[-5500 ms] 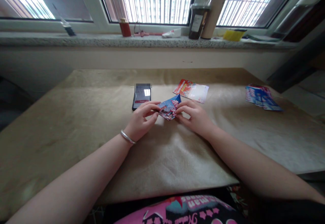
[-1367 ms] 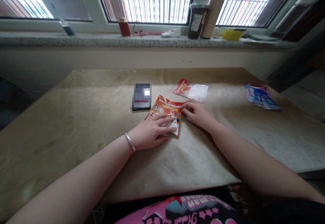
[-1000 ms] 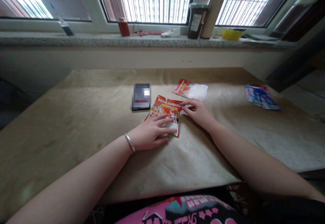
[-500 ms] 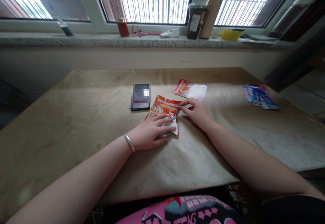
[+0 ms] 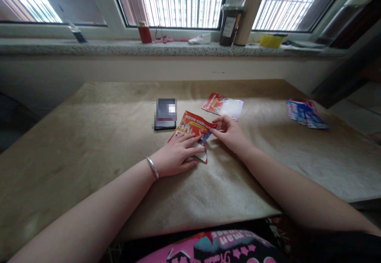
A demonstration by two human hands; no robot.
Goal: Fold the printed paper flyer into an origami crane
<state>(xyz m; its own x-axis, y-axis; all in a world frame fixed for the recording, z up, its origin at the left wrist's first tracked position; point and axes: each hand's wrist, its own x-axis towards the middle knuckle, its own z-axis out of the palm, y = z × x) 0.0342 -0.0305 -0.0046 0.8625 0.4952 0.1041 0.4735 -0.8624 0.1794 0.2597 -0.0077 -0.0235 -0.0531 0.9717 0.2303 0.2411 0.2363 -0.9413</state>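
Note:
A red printed leaflet (image 5: 192, 123) lies in front of me on the table, creased, with a castle picture and white lettering. My left hand (image 5: 180, 154) rests on its lower part, palm down with the fingers spread; a silver bangle is on that wrist. My right hand (image 5: 229, 133) pinches the leaflet's upper right edge between thumb and fingertips and holds that edge lifted and bent. Part of the leaflet is hidden under my left hand.
A dark phone-like object (image 5: 166, 114), pixelated, lies left of the leaflet. Behind it are more red and white leaflets (image 5: 223, 106). Blue and pink printed papers (image 5: 306, 114) lie at the table's right. The granite windowsill (image 5: 178, 48) holds a red container (image 5: 144, 33) and a dark jar (image 5: 230, 26).
My right hand has lifted and bent the leaflet's right edge more, showing some blue on it. The lower corner has shifted slightly. My left hand stays pressed on the leaflet.

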